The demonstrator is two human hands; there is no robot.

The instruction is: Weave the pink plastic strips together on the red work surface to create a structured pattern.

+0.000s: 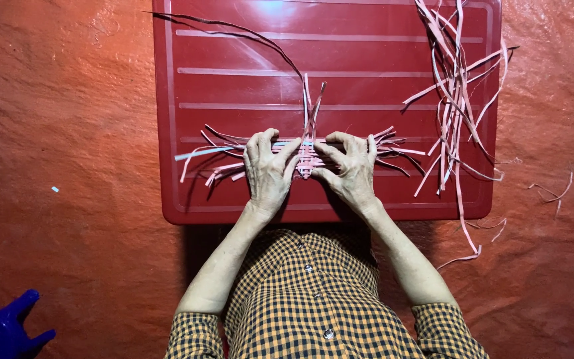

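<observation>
Setting: an orange-red tarpaulin [68, 133] spread over the ground, creased and glossy; on it a red plastic lid or tray [234, 60], ribbed, turned flat as a work surface.

Left hand [268, 171]: palm down on the tray, fingers curled in, thumb and forefinger pinching the left edge of a small woven piece [307, 161].

Right hand [352, 169]: palm down, mirrored, fingertips closed on the right edge of the same piece. Both hands are narrow, closed on the weave, nearly touching each other.

Woven piece: pale pink flat strips, interlaced at the centre of the tray's near half, loose ends fanning left and right, two ends standing upward. One light blue strip [197, 154] runs out to the left. A dark strip [234, 30] curves away toward the tray's far left corner.

Handling, judged: very light, thin, springy; strips likely slip out of the weave if released. Best held at the crossing points, pressed flat, not by the free ends.

Surrounding: a loose bundle of pink strips [456, 100] on the tray's right side, some trailing onto the tarpaulin. Checked orange-and-black shirt [300, 299] below. Blue object [1, 329] at the lower left corner, kind unclear.
</observation>
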